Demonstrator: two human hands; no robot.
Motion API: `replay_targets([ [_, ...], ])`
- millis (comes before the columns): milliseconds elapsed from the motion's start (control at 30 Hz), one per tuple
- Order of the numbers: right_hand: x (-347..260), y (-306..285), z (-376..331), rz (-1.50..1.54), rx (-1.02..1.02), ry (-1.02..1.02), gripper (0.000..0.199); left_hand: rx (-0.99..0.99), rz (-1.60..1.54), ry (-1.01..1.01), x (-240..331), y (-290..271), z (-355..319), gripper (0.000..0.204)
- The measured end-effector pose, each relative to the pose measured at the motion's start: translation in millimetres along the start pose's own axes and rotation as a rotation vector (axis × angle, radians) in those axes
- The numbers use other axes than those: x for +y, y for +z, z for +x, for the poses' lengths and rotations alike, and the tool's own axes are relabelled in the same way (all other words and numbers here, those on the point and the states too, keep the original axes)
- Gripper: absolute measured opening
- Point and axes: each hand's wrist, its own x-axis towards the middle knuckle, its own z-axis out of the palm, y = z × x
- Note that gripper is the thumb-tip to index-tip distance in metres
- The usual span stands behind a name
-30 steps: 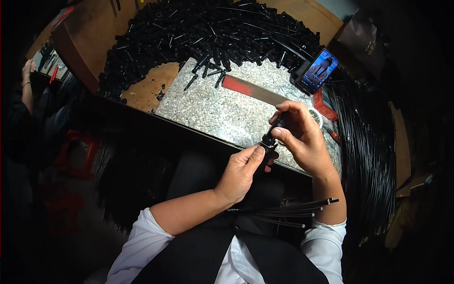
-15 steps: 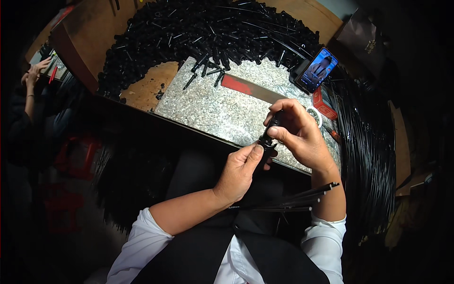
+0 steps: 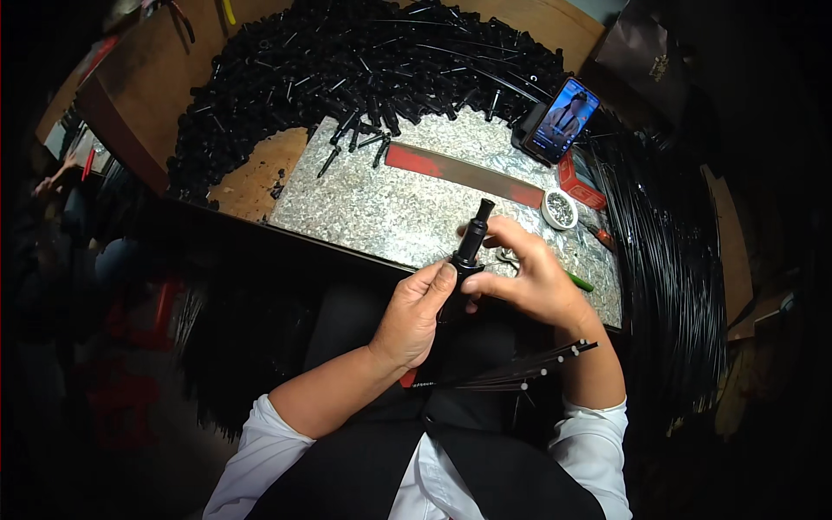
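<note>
Over the near edge of the worktop, my left hand (image 3: 416, 312) grips a black stepped tubular part (image 3: 472, 240) between thumb and fingers. The part stands tilted, its narrow flared end pointing up and away, and its lower end is mostly hidden. My right hand (image 3: 529, 269) curls round the part from the right, thumb in front near its wider collar and index finger behind. A bundle of thin black rods with pale ends (image 3: 546, 368) lies across my lap below the hands.
A large heap of black parts (image 3: 364, 65) fills the back of the speckled worktop (image 3: 347, 199). A flat red-and-brown bar (image 3: 464, 176), a white dish of small metal pieces (image 3: 560, 210), a propped phone (image 3: 565, 120) and a red box (image 3: 579, 180) lie nearby. Long black rods (image 3: 667, 277) hang at right.
My right hand has slid down from the part's upper end, leaving its narrow tip exposed. Both hands have shifted slightly left with the part, and the view has shifted a little.
</note>
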Motion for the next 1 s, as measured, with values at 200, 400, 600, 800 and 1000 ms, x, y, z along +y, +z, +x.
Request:
replay_targets([
  [200,-2.4,7.4,-1.0,0.171,-0.03,0.129,0.028,-0.09,-0.027,-0.043,7.0,-4.9,0.4,0.036],
  [400,-6.5,-1.0,2.1,0.007,-0.089,0.043,0.027,-0.083,-0.033,-0.048,6.7,-3.2,0.0,0.035],
  [600,-2.6,1.2,2.8,0.08,-0.084,0.079,0.028,-0.066,-0.058,-0.057,7.4,-0.7,0.6,0.035],
  [800,-2.4,2.9,3.9,0.083,-0.085,0.05,0.027,-0.073,-0.066,-0.068,9.0,-4.0,1.6,0.034],
  [1000,-6.6,1.5,1.4,0.23,-0.103,0.108,0.024,-0.196,-0.058,-0.114,12.8,-12.9,1.9,0.039],
])
